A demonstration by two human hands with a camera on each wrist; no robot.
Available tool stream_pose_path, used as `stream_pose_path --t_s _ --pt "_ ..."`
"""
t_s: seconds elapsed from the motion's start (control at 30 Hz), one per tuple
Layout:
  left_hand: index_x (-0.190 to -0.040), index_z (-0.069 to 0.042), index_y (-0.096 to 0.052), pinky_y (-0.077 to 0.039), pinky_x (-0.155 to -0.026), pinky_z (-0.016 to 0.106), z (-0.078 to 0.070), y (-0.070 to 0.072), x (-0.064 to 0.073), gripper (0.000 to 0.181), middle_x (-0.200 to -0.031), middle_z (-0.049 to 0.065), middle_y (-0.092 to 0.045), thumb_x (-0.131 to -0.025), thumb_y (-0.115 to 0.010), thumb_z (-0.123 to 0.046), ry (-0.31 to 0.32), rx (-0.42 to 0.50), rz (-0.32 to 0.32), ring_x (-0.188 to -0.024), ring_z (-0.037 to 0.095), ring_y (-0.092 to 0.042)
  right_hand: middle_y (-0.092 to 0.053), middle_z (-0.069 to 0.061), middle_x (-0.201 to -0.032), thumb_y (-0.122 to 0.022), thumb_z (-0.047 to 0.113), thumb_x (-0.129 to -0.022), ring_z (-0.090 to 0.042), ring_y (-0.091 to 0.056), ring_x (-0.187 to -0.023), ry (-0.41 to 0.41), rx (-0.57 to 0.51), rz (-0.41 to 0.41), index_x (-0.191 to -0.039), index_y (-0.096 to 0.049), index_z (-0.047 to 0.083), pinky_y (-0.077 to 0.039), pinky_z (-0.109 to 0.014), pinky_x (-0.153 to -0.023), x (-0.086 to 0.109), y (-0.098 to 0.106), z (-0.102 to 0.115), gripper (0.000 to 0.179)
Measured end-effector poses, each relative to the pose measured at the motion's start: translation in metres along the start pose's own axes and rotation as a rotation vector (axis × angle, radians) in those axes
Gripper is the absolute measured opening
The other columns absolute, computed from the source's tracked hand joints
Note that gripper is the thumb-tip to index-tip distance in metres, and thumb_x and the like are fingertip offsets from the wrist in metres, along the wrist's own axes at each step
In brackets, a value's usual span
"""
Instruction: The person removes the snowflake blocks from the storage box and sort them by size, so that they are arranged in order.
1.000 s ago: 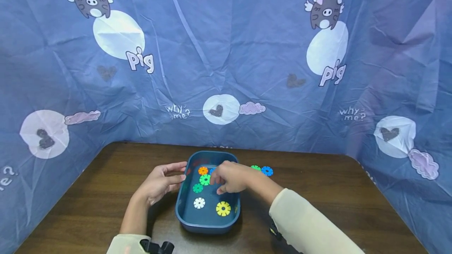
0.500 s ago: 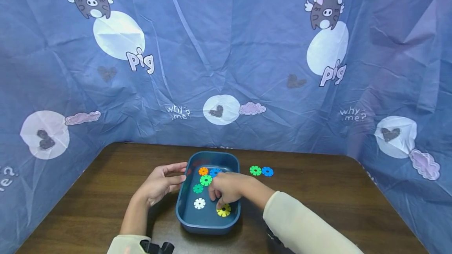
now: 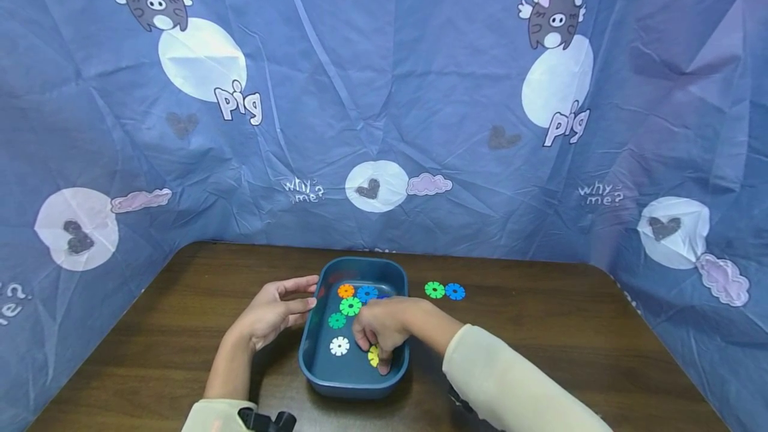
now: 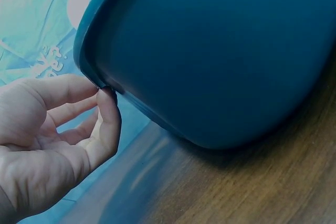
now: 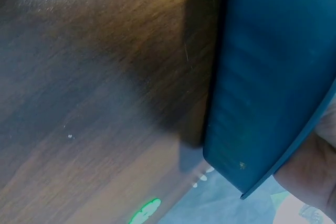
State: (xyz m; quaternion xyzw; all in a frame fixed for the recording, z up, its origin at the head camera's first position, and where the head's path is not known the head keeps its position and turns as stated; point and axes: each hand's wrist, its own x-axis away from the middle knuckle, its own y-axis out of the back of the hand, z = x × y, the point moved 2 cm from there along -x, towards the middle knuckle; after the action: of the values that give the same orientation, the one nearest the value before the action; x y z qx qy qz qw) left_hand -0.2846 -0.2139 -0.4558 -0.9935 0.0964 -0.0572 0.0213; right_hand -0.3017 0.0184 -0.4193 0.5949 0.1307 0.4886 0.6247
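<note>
A dark blue plastic bin [image 3: 354, 384] stands on the table. At its left rim my left hand [image 3: 271, 312] pinches the edge between thumb and forefinger, as the left wrist view shows close up. My right hand [image 3: 384, 327] is inside the bin, its curled fingers and thumb on a yellow notched snowflake disc [image 3: 373, 356]. The thumb hides the disc's right part. Around them on the bin floor lie a white disc [image 3: 339, 346], a dark green disc [image 3: 337, 321], a bright green disc [image 3: 351, 306], an orange disc [image 3: 345, 291] and a blue disc [image 3: 367, 294].
Right of the bin, a green disc [image 3: 435, 290] and a blue disc [image 3: 455, 291] lie side by side on the brown wooden table [image 3: 540, 325]. Behind the table hangs a blue printed cloth [image 3: 384, 112]. The bin's wall [image 5: 262, 77] blocks the right wrist camera.
My right hand has come down and toward me inside the bin, from above the blue disc to the yellow one. The left hand has stayed on the rim.
</note>
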Motion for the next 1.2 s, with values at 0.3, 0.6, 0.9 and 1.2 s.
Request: stream_pose_path --t_s 0.3,0.6,0.9,1.2 --pt "-0.147 0.003 -0.051 -0.058 -0.092 0.041 0.0 0.001 0.0 0.054 -0.14 0.026 -0.053 -0.096 -0.068 -0.002 -0.002 -0.003 -0.003 -0.114 0.028 -0.066 -0.063 0.007 -0.074 -0.095 0.025 -0.072 -0.007 -0.057 -0.072 0.011 -0.039 -0.01 -0.087 -0.067 0.024 -0.049 -0.023 -0.062 -0.002 0.001 0.001 0.032" --pt "-0.147 0.002 -0.051 -0.058 -0.093 0.042 -0.001 0.001 0.001 0.054 -0.142 0.027 -0.052 -0.096 -0.069 -0.003 0.008 -0.009 -0.008 -0.117 0.029 -0.065 -0.064 0.009 -0.076 -0.09 0.016 -0.079 -0.005 -0.056 -0.073 0.085 -0.087 -0.064 -0.085 -0.072 0.022 -0.051 -0.019 -0.064 -0.003 0.006 -0.001 0.02" --pt "-0.147 0.002 -0.051 -0.057 -0.094 0.043 -0.003 0.001 0.002 0.054 -0.143 0.027 -0.052 -0.097 -0.068 -0.003 0.009 -0.014 -0.008 -0.12 0.032 -0.064 -0.071 0.011 -0.079 -0.082 0.007 -0.086 -0.002 -0.064 -0.076 0.164 -0.23 -0.132 -0.089 -0.079 0.016 -0.055 -0.017 -0.073 0.002 0.018 -0.005 0.01" --pt "-0.147 0.002 -0.051 -0.058 -0.093 0.042 -0.002 0.0 0.0 0.054 -0.142 0.026 -0.052 -0.096 -0.069 -0.003 0.009 -0.011 -0.012 -0.116 0.029 -0.065 -0.075 0.006 -0.082 -0.082 0.007 -0.087 -0.005 -0.067 -0.076 0.161 -0.397 -0.251 -0.092 -0.08 0.014 -0.057 -0.023 -0.072 0.019 0.037 -0.018 0.01"
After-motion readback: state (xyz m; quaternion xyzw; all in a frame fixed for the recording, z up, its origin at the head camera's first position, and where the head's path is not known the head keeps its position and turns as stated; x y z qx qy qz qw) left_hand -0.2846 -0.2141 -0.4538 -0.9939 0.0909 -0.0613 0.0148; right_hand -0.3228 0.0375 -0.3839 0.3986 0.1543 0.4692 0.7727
